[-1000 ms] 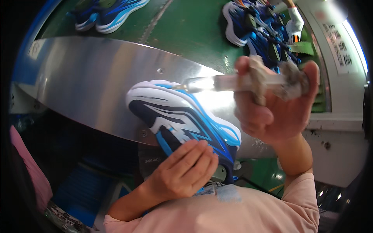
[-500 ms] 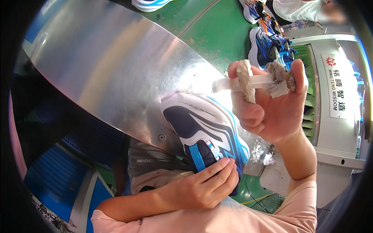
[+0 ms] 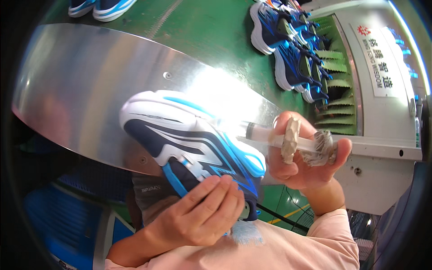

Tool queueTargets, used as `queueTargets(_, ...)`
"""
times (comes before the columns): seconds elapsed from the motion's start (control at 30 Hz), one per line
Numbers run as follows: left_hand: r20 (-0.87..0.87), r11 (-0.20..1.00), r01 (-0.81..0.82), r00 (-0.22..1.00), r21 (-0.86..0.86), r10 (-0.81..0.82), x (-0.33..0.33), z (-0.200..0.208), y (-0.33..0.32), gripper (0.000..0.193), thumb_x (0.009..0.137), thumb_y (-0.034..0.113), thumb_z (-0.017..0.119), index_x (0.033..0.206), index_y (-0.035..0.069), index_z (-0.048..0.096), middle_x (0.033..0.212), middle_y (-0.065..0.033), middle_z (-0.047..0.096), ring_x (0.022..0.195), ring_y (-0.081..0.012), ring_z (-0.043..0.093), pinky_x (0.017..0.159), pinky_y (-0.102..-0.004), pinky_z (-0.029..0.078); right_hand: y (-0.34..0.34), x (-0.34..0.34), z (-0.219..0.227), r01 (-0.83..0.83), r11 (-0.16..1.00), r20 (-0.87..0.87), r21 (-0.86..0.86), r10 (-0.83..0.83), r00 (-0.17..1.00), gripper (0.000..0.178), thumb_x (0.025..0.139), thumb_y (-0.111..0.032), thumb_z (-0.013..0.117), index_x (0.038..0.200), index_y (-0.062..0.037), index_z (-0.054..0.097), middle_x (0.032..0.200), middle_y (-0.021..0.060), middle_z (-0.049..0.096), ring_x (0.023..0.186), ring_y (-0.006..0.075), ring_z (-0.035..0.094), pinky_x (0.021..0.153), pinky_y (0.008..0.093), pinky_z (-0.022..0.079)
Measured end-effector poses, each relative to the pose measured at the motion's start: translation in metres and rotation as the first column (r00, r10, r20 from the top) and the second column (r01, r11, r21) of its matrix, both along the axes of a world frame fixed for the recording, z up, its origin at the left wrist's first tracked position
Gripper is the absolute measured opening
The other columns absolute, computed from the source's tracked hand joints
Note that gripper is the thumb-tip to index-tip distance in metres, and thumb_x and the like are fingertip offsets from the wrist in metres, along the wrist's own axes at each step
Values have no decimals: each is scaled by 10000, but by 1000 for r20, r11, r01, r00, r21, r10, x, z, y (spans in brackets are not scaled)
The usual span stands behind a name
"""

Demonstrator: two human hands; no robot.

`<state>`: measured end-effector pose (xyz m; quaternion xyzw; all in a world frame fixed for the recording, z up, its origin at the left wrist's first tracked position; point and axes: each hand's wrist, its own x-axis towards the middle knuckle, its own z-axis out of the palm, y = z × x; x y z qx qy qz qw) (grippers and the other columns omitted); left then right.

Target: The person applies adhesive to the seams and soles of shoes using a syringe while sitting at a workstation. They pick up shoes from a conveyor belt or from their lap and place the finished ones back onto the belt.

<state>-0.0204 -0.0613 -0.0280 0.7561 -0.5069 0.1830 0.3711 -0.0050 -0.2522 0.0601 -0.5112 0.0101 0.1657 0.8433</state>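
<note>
My left hand is closed round the ankle end of a white, navy and light blue sneaker, which lies tilted on its side with its toe pointing to the upper left. In my right hand is a clear plastic syringe. Crumpled tan wrapping covers its finger flange and its plunger end. The thumb rests at the plunger end, the fingers curl round the barrel. The syringe's front reaches toward the shoe's sole edge; glare hides its tip, so I cannot tell whether they touch.
A curved, shiny metal plate runs beneath the shoe. Beyond it lies a green belt bearing several sneakers at right and two more shoes at upper left. A white machine housing with green curtain flaps stands at right.
The sneaker and my left hand have shifted left in view. My right hand has come down with the syringe, whose front is now beside the sole edge. The view has also shifted.
</note>
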Motion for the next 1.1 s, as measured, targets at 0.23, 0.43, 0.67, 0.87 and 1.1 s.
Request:
queueTargets(0.23, 47, 993, -26, 999, 116, 21, -8, 7, -6, 119, 779, 68, 571, 866, 61, 653, 933, -85, 607, 964, -243, 575, 870, -374, 464, -24, -75, 1, 84, 992, -269, -91, -106, 957, 1105, 551, -815, 528, 1240, 22, 311, 872, 33, 465, 682, 64, 406, 574, 186, 316)
queueTargets(0.43, 17, 989, -62, 998, 133, 60, -13, 14, -15, 152, 764, 30, 588, 907, 43, 638, 972, -109, 611, 985, -280, 570, 867, -416, 474, -45, -120, 1, 94, 995, -374, -38, -102, 922, 1122, 500, -789, 569, 1263, -9, 308, 950, 40, 449, 736, 81, 414, 602, 198, 334)
queueTargets(0.67, 65, 960, -68, 997, 273, 53, -8, 24, -26, 174, 768, 60, 587, 938, 33, 614, 1007, -122, 601, 968, -308, 582, 868, -475, 462, -75, -151, -38, 202, 944, -132, 261, -172, 976, 1100, 546, -858, 421, 1198, 24, 344, 747, 19, 451, 618, 54, 378, 545, 184, 319)
queueTargets(0.87, 17, 924, -29, 1000, 382, 25, -6, 35, -31, 357, 733, 179, 571, 1028, -22, 555, 1093, -160, 555, 1032, -369, 540, 927, -539, 398, -91, -158, -64, 250, 876, -70, 413, -243, 968, 1137, 509, -891, 377, 1163, 38, 359, 685, 9, 455, 577, 44, 378, 523, 175, 314)
queueTargets(1.1, 40, 900, -43, 999, 435, 29, 0, 43, -46, 386, 730, 185, 592, 1029, -56, 554, 1073, -191, 566, 1028, -380, 547, 934, -536, 395, -103, -162, -82, 255, 848, -52, 465, -262, 964, 1136, 520, -876, 393, 1152, 67, 360, 679, 7, 456, 544, 38, 376, 489, 168, 300)
